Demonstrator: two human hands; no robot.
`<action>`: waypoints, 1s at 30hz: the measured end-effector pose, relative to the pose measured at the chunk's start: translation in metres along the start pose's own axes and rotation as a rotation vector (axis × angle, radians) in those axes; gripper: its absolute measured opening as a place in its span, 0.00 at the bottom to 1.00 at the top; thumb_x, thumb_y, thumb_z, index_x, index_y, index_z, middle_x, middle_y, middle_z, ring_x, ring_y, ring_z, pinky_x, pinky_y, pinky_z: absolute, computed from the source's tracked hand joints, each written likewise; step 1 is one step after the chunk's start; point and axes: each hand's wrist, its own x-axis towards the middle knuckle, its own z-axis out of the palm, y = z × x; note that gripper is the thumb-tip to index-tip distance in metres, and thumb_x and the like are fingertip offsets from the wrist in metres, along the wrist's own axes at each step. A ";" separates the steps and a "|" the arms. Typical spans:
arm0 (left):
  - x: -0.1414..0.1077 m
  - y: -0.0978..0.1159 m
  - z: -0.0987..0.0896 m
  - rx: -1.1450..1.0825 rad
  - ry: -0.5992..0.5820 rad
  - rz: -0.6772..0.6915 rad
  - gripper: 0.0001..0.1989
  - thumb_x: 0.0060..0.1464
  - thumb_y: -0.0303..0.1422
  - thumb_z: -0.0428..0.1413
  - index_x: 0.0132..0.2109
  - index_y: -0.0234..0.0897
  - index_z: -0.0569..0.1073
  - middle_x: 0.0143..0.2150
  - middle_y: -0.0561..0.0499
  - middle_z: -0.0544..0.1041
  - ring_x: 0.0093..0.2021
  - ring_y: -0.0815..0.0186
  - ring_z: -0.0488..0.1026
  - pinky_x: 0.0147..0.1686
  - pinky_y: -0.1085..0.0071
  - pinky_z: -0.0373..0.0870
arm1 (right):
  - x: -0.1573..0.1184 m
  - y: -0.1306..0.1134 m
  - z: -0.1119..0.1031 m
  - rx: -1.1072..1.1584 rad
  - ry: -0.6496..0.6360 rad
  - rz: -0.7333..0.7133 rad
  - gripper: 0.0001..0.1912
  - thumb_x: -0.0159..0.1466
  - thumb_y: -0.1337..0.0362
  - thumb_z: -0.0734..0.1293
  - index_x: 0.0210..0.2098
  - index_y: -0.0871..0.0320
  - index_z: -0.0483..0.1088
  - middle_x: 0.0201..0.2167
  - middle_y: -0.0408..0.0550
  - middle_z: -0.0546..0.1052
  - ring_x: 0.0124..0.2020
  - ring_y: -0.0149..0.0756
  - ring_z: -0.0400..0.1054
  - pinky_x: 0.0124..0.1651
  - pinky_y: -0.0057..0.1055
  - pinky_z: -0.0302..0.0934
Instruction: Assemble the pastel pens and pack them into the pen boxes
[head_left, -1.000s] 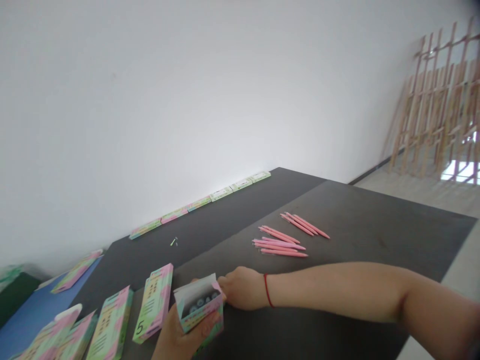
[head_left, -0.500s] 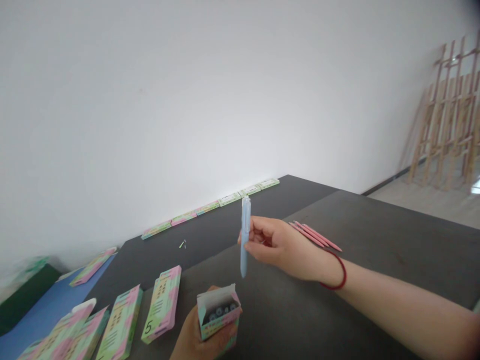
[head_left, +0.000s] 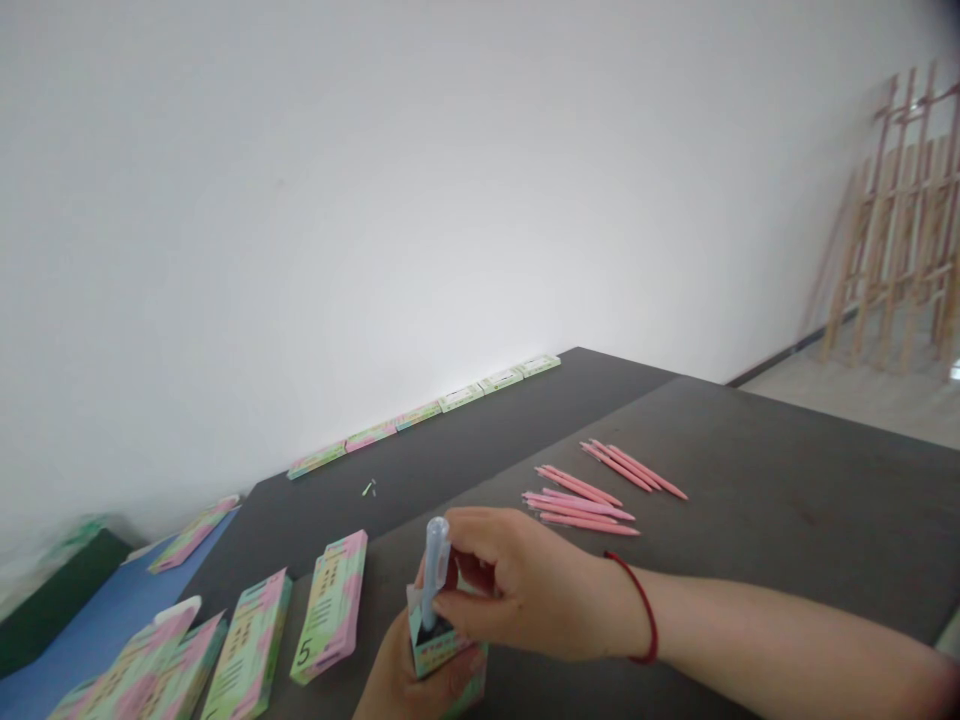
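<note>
Near the bottom centre, my left hand (head_left: 420, 675) is wrapped round a small open-topped pastel box (head_left: 439, 650). A light blue pen (head_left: 435, 570) is pinched in the fingers of my right hand (head_left: 510, 585), its lower end inside the box's opening. Part of the opening is hidden behind my right fingers. Pink pens lie in groups on the dark table, one group (head_left: 581, 505) just beyond my right hand and another (head_left: 634, 468) farther back. Left of my left hand, a pastel box marked 5 (head_left: 330, 605) lies on the table.
More pastel boxes (head_left: 247, 640) lie at the lower left, some on a blue surface (head_left: 97, 620) beside a dark green container (head_left: 64, 595). A row of boxes (head_left: 418, 414) runs along the wall. Small scraps (head_left: 368, 489) lie mid-table. Wooden easels (head_left: 900, 230) stand far right.
My right hand has moved down and left with the blue pen, from above the table to the box's opening. More pink pens now show where my hand hid them.
</note>
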 end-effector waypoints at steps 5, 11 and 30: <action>0.001 -0.005 0.000 0.023 -0.026 -0.024 0.17 0.35 0.41 0.65 0.32 0.35 0.75 0.29 0.49 0.79 0.31 0.59 0.74 0.33 0.67 0.72 | 0.003 0.008 0.001 -0.113 0.029 -0.021 0.06 0.56 0.69 0.68 0.34 0.61 0.68 0.33 0.43 0.67 0.29 0.26 0.60 0.33 0.22 0.55; 0.000 -0.004 0.002 -0.004 -0.089 -0.039 0.17 0.36 0.41 0.65 0.33 0.35 0.77 0.30 0.48 0.79 0.32 0.60 0.74 0.33 0.68 0.71 | 0.003 0.007 -0.003 -0.020 0.015 0.098 0.10 0.59 0.65 0.67 0.41 0.59 0.69 0.30 0.40 0.71 0.27 0.26 0.62 0.29 0.21 0.53; 0.002 -0.008 0.001 0.049 -0.059 -0.035 0.14 0.38 0.41 0.63 0.31 0.36 0.74 0.29 0.49 0.79 0.32 0.58 0.76 0.33 0.68 0.73 | -0.003 0.020 0.007 -0.626 -0.124 -0.232 0.10 0.68 0.65 0.58 0.34 0.59 0.69 0.38 0.46 0.71 0.40 0.33 0.62 0.39 0.28 0.56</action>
